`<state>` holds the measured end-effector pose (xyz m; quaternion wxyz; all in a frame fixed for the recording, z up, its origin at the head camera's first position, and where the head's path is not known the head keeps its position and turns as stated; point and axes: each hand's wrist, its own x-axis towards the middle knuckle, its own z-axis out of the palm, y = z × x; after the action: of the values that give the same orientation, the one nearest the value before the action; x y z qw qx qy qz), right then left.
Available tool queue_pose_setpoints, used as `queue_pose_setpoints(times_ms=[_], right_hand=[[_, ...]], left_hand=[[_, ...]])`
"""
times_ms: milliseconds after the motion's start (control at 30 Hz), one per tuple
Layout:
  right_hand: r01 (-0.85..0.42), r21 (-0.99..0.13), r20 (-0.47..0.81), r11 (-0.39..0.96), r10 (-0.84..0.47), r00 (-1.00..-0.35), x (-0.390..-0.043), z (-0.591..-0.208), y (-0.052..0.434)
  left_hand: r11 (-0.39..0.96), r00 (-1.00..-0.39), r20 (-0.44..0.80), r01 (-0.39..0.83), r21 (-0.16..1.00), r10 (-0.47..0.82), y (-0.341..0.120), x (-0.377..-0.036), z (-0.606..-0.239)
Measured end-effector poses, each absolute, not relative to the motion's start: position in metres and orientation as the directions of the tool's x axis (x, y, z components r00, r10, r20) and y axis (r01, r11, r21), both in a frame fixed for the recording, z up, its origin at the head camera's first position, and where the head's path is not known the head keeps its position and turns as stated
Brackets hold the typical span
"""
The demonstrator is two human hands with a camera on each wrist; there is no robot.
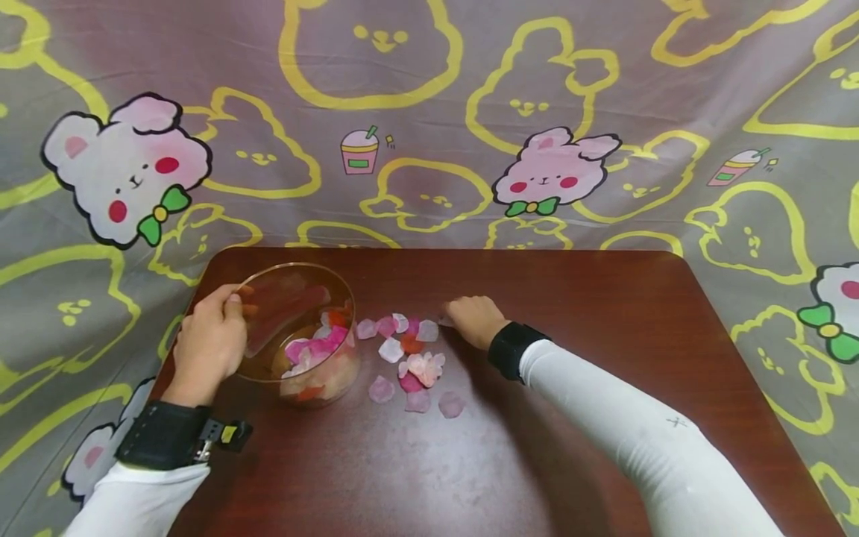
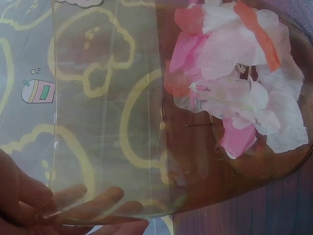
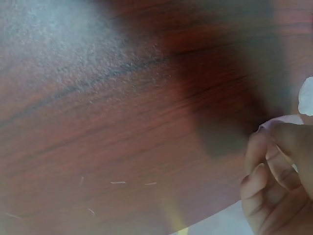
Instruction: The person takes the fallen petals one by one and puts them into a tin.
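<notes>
My left hand (image 1: 211, 339) grips the rim of a clear, amber-tinted bowl (image 1: 268, 381) at the left of the table. Through the bowl's wall its fingers show in the left wrist view. Pink, white and orange petals (image 2: 230, 63) lie in a heap inside the bowl. To the right of the bowl, my right hand (image 1: 476, 321) is low over the table, just beyond the scattered petals (image 1: 391, 350). Between thumb and finger it pinches a pale purple petal (image 3: 286, 119), mostly covered by the thumb in the right wrist view.
A pale pink cluster of petals (image 1: 424, 368) lies on the brown wooden table (image 1: 604, 313), with loose pink, white, purple and orange petals around it. Behind the table hangs a grey cloth (image 1: 429, 134) with cartoon prints, which also runs down both sides.
</notes>
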<state>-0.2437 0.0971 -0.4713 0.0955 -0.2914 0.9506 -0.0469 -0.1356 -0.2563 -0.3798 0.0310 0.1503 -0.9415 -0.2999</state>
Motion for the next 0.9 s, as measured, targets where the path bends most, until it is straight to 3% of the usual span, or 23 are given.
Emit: queue_pose_setpoints(times_ms=[467,700,900], right_hand=[[-0.48,-0.313,-0.105,0.819,-0.532,-0.84,-0.248,-0.437,0.086],[-0.54,-0.416,0.054,0.732,-0.572,-0.818,-0.236,-0.392,0.055],[-0.631,-0.404,0.196,0.662,-0.611,-0.767,-0.217,-0.352,0.027]], left_hand=[[0.773,-0.953,-0.034,-0.266,0.577,-0.303,-0.256,-0.134,-0.38],[0.774,-0.953,-0.028,-0.261,0.577,-0.301,-0.255,-0.134,-0.38],[0.775,-0.955,-0.025,-0.257,0.577,-0.297,-0.255,-0.134,-0.38]])
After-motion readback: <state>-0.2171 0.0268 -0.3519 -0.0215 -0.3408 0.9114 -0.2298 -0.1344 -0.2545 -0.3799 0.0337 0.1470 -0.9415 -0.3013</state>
